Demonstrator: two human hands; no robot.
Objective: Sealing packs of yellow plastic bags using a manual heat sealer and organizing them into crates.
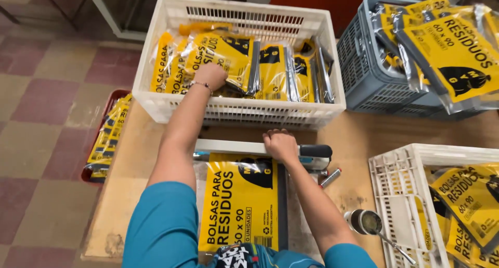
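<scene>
My left hand [212, 76] reaches into a white plastic crate [156, 99] and presses on a stack of yellow-and-black bag packets [228, 57] standing inside it. A thin bracelet circles that wrist. My right hand [280, 145] is closed over the white bar of a heat sealer [228, 146] with a black handle end [316, 150], pressing it down. Under the bar lies one yellow packet [241, 203] flat on the wooden table [358, 138], its top edge beneath the bar.
A grey crate [364, 76] with more yellow packets stands at the back right. Another white crate [400, 195] with packets sits at the right. A red bin [112, 96] of packets is at the left. A round cup with a spoon [366, 222] and a marker [330, 177] lie nearby.
</scene>
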